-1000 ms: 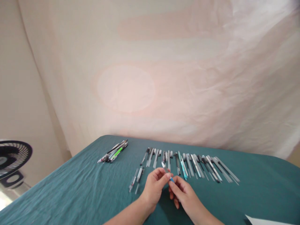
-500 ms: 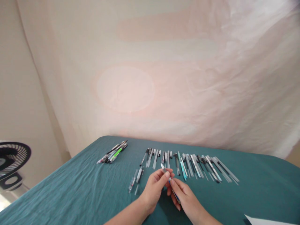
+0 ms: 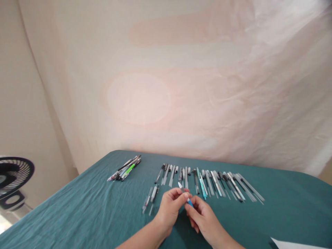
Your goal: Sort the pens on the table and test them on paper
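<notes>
A pen (image 3: 190,203) with a pale tip end and a blue section slants between my two hands above the front of the cloth. My left hand (image 3: 169,207) pinches it near its upper end, thumb on top. Lower down, my right hand (image 3: 203,218) has closed fingers around the blue part, and its rear end is hidden there. Just beyond my hands lies a row of pens and separate parts, among them a turquoise pen (image 3: 202,186). Left of my left hand are a few clear pen pieces (image 3: 153,194).
A bundle of pens (image 3: 127,168), one bright green, lies at the back left of the green tablecloth (image 3: 85,207). A white sheet (image 3: 293,244) shows at the front right edge. Off the table at far left stands a black fan (image 3: 15,176).
My right fingers have shifted on the pen, moving up close to the left fingertips. More of the blue section shows now. The left hand and the laid-out pens have barely moved.
</notes>
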Motion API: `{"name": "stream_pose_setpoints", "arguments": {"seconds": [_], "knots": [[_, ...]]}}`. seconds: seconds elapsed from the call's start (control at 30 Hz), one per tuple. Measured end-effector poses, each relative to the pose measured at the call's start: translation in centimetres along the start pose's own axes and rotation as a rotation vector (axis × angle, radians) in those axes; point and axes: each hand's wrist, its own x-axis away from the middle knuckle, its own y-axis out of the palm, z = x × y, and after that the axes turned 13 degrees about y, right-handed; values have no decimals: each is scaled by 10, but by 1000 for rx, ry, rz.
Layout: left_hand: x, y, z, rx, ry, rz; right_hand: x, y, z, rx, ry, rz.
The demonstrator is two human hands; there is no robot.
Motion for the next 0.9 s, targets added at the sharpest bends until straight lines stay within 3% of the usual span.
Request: {"name": "stream_pose_setpoints", "arguments": {"seconds": [0.3, 0.5, 0.7, 0.9], "knots": [[-2, 0, -3, 10, -15, 81, 1, -1, -9, 53, 3, 8], [-3, -2, -7, -14, -4, 104, 2, -13, -22, 286, -173, 103], [-7, -7, -9, -5, -24, 176, 3, -15, -14, 485, -254, 250], [-9, -9, -4, 58, -64, 167, 2, -15, -11, 450, -235, 235]]}}
